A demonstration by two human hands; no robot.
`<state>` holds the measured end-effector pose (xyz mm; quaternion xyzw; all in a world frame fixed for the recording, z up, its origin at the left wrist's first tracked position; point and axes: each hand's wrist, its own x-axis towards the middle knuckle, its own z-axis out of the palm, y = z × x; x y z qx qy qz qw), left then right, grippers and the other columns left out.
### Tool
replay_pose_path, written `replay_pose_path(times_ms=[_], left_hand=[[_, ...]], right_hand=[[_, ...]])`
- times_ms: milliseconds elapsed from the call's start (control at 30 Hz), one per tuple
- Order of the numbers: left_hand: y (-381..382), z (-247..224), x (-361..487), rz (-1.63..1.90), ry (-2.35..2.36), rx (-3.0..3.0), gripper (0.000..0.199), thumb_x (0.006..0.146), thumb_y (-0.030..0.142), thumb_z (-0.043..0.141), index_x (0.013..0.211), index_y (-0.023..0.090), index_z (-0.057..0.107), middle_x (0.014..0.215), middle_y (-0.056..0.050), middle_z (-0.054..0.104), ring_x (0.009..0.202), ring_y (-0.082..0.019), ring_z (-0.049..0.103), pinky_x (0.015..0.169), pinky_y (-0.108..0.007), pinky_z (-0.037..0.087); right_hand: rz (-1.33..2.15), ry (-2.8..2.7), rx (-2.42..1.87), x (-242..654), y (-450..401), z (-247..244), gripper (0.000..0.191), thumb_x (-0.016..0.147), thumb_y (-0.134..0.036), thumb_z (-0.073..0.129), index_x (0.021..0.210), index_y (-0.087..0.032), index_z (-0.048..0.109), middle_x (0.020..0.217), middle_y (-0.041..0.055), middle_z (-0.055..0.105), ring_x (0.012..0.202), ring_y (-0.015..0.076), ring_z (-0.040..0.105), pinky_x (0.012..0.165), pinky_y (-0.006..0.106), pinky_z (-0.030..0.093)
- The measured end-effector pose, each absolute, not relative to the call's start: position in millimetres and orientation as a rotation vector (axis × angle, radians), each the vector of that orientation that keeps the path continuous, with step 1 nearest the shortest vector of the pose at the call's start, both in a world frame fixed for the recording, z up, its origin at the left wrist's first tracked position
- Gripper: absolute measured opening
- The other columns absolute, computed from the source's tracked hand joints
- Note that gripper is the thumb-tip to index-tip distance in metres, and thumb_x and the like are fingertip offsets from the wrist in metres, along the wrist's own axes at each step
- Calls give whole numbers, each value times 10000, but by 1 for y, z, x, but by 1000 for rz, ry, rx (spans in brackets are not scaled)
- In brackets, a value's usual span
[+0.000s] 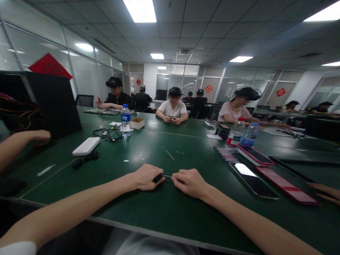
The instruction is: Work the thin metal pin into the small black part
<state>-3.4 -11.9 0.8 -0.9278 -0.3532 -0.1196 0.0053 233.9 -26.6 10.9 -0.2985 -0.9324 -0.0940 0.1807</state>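
Black object (pixel 157 177), shape unclear

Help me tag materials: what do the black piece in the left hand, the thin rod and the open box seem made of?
Black piece in the left hand: probably plastic, dark with little shine; too small to be sure.
Thin rod: perhaps bare metal, pale and straight.
Open box: likely cardboard, matte and tan.

We are counting our two hands (pixel 149 177) (pixel 191 183), one held black object (pixel 157 177), three bottles (pixel 125 122), four red decorations (pixel 51 66) and one open carton (pixel 137 123).
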Motion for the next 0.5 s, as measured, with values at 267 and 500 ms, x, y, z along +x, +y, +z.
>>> replay_pose_path(times_ms=[267,500], left_hand=[[-12,-3,-7,-392,-1065,-2898,308,945,417,353,813,205,534,739,-44,637,635,-191,602,562,-280,390],[-8,-2,-3,-303,-1153,-2864,328,948,442,330,846,214,542,726,-48,642,627,-202,607,539,-279,367]], right_hand=[[-347,-2612,-830,233,-30,12,319,954,-291,396,874,-176,682,677,22,615,555,85,517,521,200,322],[-391,-2650,-427,223,-53,14,274,927,-291,431,818,-204,667,652,7,602,530,87,488,518,215,350]])
